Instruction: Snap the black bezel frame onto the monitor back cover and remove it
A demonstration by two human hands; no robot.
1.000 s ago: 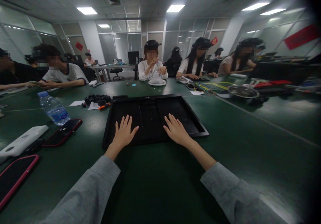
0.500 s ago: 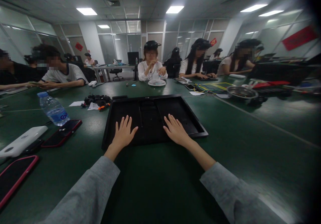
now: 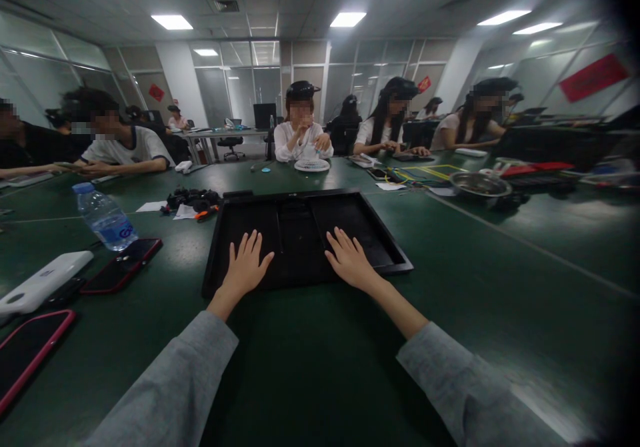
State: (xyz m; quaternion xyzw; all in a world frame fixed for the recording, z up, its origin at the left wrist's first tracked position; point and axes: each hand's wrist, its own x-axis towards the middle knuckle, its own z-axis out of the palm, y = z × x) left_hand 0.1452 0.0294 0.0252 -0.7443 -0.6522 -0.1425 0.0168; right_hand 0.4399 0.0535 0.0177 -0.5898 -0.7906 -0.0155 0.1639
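**Both grips flat on a black tray**

We lay our left grip point(image 3: 245, 267) and right grip point(image 3: 350, 260) palm-down on a black tray point(image 3: 300, 194), fingers spread and pinching nothing. The tray is rectangular, matte and shallow, with a raised rim and two low ridges that split it into three bays. Our left grip rests in the left bay and our right in the right, both near the front edge. Soft grey sleeves cover our forearms.

The tray sits in the middle of a smooth, dark green counter point(image 3: 320, 367) with a faint sheen. To our left stand a ribbed clear plastic water bottle point(image 3: 104, 217), a glossy red-edged phone point(image 3: 123, 265) and a white rounded power bank point(image 3: 43, 283). A shiny metal bowl point(image 3: 477, 183) lies far right. Other people sit around the counter, in an office with glass partitions and ceiling light panels.
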